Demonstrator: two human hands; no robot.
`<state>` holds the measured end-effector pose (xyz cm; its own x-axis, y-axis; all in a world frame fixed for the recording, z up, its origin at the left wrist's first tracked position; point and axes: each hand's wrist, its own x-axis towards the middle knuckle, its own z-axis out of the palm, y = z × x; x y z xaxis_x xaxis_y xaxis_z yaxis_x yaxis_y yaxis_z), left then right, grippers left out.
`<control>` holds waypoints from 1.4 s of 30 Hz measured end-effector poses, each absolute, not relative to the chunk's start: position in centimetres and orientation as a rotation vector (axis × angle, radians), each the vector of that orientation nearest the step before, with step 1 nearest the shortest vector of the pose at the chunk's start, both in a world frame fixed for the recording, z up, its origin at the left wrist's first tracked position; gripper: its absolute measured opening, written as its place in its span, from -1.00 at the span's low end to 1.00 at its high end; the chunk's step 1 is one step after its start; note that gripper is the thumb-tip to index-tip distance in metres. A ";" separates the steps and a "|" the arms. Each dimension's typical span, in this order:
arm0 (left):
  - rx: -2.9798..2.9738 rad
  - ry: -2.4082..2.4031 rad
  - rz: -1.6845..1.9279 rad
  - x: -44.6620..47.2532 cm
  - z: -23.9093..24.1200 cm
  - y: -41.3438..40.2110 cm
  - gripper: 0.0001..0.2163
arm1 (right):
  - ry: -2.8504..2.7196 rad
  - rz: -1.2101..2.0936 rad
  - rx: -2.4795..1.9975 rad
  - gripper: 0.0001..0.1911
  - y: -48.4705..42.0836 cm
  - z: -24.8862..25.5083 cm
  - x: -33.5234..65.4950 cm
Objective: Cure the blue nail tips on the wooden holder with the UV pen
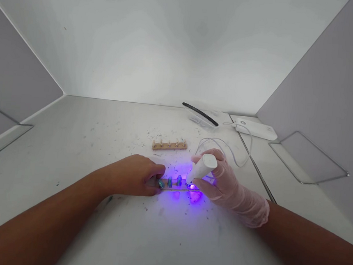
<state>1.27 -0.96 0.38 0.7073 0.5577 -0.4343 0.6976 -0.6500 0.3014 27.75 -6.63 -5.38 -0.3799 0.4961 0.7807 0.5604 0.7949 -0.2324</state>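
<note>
My bare left hand [135,175] pinches the left end of a narrow wooden nail stand [173,187] lying on the table. Along the stand sit glossy blue-green press-on nails [170,182]; the ones at the right end are partly hidden. In a pink glove, my right hand [221,179] grips a small white UV nail lamp [204,168]. The lamp is tilted, its lower end just over the right part of the stand. Violet light from it spreads over the nails and the tabletop.
Behind lies a second wooden stand [169,146] with several pegs. A black-edged white device [201,115] and a white power bank [255,129] with a looping cable [238,164] are at the back right. Wire frames [308,183] stick out from both side walls. Dark specks dot the table.
</note>
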 end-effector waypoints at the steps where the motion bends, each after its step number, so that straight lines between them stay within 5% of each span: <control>1: 2.464 0.968 -0.424 1.3 0.4 -1.0 -0.82 | -2.046 -0.081 -0.784 -0.67 -6.6 -5.4 27.8; 12: 2.447 0.976 -0.439 1.5 0.6 -0.9 -0.81 | -2.049 -0.071 -0.783 -0.58 -6.6 -5.5 27.8; 42: 2.458 0.961 -0.422 1.3 0.4 -0.8 -0.81 | -2.022 -0.045 -0.778 -0.75 -6.6 -6.1 27.8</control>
